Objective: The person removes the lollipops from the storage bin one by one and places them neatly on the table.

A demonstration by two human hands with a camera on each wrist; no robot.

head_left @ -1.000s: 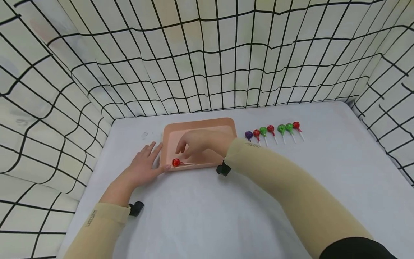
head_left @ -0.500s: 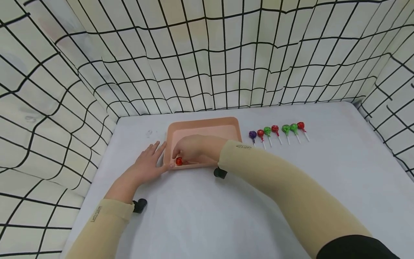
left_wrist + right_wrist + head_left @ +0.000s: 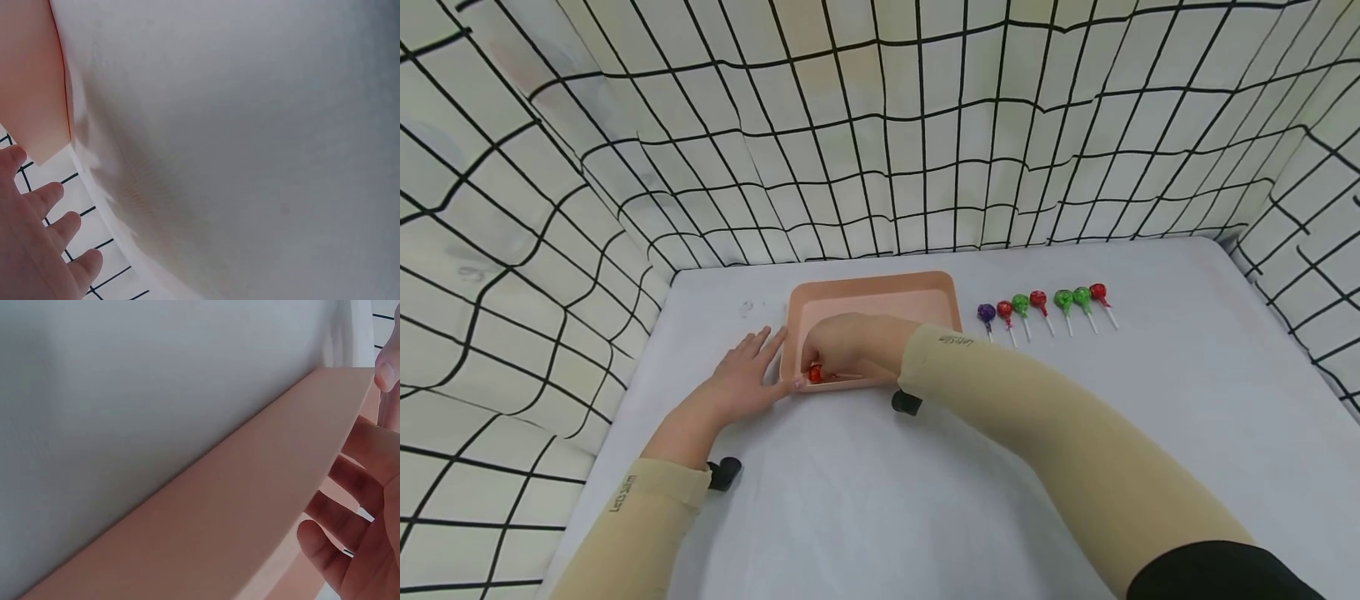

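Observation:
In the head view a shallow pink tray (image 3: 880,280) lies on the white table. Its near left corner holds a red lollipop (image 3: 816,375), the stick pointing right along the near wall. My right hand (image 3: 842,343) is down inside the tray, fingers curled to pinch the lollipop's head; the palm covers part of the candy. My left hand (image 3: 741,379) rests beside the tray with fingers spread, its thumb on the near left corner of the rim. In the right wrist view the tray's outer wall (image 3: 206,506) hides the fingertips and the lollipop.
Right of the tray lies a row of several lollipops: a purple lollipop (image 3: 986,313) at the left end, then red and green ones, with a red lollipop (image 3: 1098,292) at the right end. Black wire grid (image 3: 887,125) encloses the table's back and sides.
My right hand has lowered into the tray, and its fingers have closed in around the red lollipop's head. My left hand stays at the tray's corner. The head view has shifted slightly.

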